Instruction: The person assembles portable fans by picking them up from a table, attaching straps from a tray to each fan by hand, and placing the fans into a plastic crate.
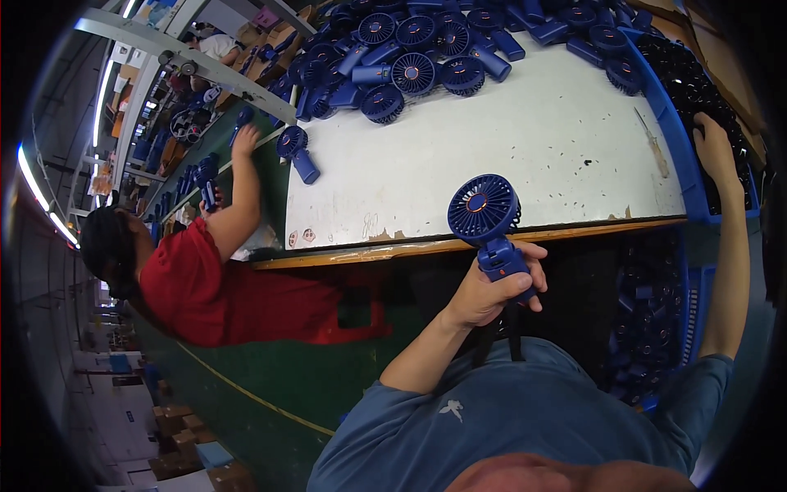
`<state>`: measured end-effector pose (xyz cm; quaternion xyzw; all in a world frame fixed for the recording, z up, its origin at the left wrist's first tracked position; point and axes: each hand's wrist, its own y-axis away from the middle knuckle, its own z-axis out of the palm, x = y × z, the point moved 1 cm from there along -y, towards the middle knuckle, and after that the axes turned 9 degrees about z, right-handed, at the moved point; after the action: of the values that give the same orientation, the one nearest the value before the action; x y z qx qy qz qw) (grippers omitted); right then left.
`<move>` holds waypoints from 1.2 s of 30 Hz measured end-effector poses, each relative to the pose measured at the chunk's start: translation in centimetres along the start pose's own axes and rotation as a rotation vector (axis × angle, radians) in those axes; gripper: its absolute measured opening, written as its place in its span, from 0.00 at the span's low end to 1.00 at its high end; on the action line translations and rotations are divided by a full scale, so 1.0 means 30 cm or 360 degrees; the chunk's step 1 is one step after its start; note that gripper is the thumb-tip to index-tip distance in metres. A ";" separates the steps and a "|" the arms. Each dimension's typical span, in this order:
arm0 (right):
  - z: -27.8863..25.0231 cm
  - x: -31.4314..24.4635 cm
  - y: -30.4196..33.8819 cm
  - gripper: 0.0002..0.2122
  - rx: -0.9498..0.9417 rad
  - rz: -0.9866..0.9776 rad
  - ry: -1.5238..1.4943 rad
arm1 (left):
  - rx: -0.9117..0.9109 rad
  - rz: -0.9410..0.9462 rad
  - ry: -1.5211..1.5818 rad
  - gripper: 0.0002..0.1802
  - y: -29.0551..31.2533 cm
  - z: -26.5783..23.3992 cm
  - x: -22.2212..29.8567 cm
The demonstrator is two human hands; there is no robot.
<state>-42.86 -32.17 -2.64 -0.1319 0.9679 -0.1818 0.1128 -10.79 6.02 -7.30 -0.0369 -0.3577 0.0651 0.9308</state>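
My left hand is wrapped round the handle of a dark blue handheld fan. The fan is held upright in front of my chest, by the table's near edge, its round grille facing up and an orange ring at its centre. Out to the right, my right hand reaches into a blue plastic bin full of small black parts. Its fingers are mostly hidden, so whether they hold anything does not show.
Many blue fans are heaped across the far side of the white table. One fan lies apart at left; a screwdriver lies at right. A co-worker in red handles fans at left. A crate of blue parts stands below.
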 end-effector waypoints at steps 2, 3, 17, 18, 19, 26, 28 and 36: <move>0.013 0.016 -0.018 0.12 -0.0087 0.0007 -0.0009 | 0.0030 -0.0038 -0.0018 0.21 0.005 -0.005 -0.003; 0.022 0.024 -0.026 0.12 -0.0168 0.0021 -0.0013 | 0.0055 -0.0040 -0.0035 0.20 0.007 -0.011 -0.005; 0.021 0.045 -0.040 0.03 -0.0293 -0.0049 -0.0242 | 0.0255 0.0001 -0.0115 0.15 0.010 -0.021 0.008; 0.027 0.052 -0.039 0.04 -0.0336 -0.0093 -0.0262 | 0.0266 0.0001 -0.0117 0.17 0.012 -0.021 0.007; 0.025 0.043 -0.042 0.04 -0.0336 -0.0097 -0.0266 | 0.0280 0.0009 -0.0122 0.19 0.013 -0.022 0.008; 0.032 0.116 -0.102 0.09 -0.0016 0.0075 -0.0379 | 0.0218 -0.0005 -0.0318 0.27 -0.003 -0.001 0.014; 0.068 0.130 -0.105 0.10 -0.0098 0.0105 -0.0344 | 0.0225 -0.0037 -0.0415 0.24 -0.003 -0.004 0.008; -0.001 0.154 -0.089 0.18 -0.0321 0.0358 -0.0805 | 0.0252 -0.0099 -0.0518 0.19 -0.003 -0.015 -0.005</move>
<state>-46.64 -35.93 -2.37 -0.0755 0.9308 -0.0324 0.3563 -10.59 5.89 -7.74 0.0585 -0.4984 0.0693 0.8622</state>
